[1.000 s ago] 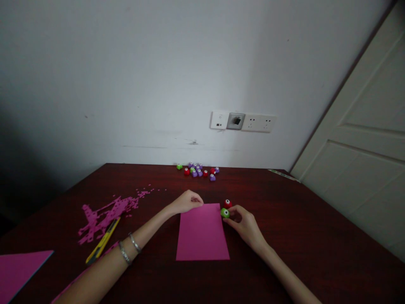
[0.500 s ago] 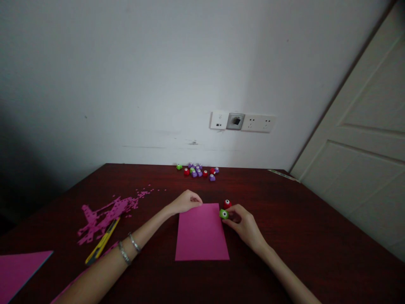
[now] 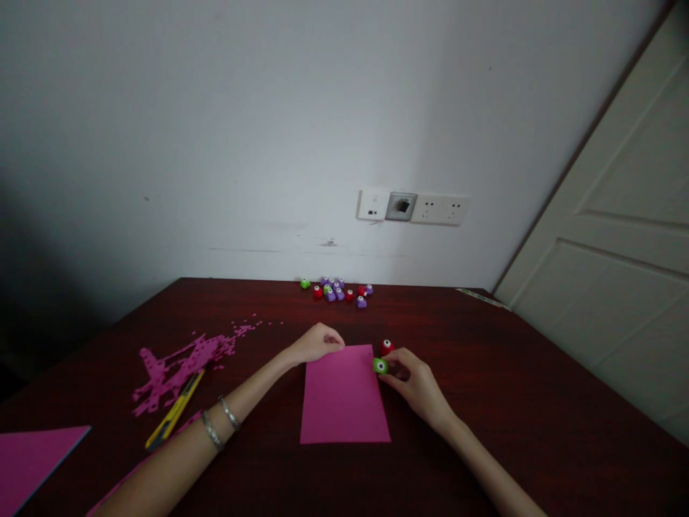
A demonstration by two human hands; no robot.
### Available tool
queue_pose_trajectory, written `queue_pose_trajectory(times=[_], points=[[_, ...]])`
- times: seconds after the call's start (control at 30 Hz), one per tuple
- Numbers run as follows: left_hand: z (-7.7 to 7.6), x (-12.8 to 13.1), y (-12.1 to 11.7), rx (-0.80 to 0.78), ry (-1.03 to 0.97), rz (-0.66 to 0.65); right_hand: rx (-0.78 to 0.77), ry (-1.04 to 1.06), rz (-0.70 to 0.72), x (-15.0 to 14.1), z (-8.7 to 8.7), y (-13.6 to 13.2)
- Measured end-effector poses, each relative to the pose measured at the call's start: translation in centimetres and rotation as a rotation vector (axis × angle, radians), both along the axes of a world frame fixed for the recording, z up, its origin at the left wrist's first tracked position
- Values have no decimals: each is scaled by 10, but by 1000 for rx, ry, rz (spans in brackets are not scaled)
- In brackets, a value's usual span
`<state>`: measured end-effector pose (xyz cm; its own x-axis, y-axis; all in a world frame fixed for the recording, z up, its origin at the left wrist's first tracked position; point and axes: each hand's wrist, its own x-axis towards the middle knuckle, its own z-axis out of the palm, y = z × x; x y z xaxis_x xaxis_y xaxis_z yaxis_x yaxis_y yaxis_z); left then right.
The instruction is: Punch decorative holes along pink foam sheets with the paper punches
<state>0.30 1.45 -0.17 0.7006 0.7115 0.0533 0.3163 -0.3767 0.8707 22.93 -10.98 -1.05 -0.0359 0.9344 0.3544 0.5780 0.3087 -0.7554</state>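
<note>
A sheet of pink paper (image 3: 344,402) lies on the dark red-brown table in front of me. My left hand (image 3: 319,342) is closed at its upper left edge, fingertips pinching the top edge. Between thumb and fingers of my right hand (image 3: 413,375) is a small green craft punch (image 3: 380,366) with a white eye design. The punch sits against the paper's right edge, just below the upper right corner. A faint small mark shows on the paper near that corner. Right behind the green punch stands a red craft punch (image 3: 387,347), partly hidden by my fingers.
Several green, red and purple punches (image 3: 334,293) cluster at the table's back edge. To the left lie pink paper scraps (image 3: 177,370) with tiny cut-outs, a yellow utility knife (image 3: 175,413) and another pink sheet (image 3: 37,459). Wall sockets (image 3: 436,210) are behind, a white door (image 3: 619,273) at right.
The green punch has shifted very slightly left and down along the paper's edge. The paper's lower left corner has moved slightly right. My left hand keeps its place.
</note>
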Motion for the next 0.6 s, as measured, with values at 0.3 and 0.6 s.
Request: queue_pose_trajectory(times=[0.3, 0.6], points=[[0, 2, -2, -24, 0, 10, -10, -5, 35, -4, 2, -2], [-3, 3, -4, -42, 6, -5, -52, -14, 51, -4, -1, -1]])
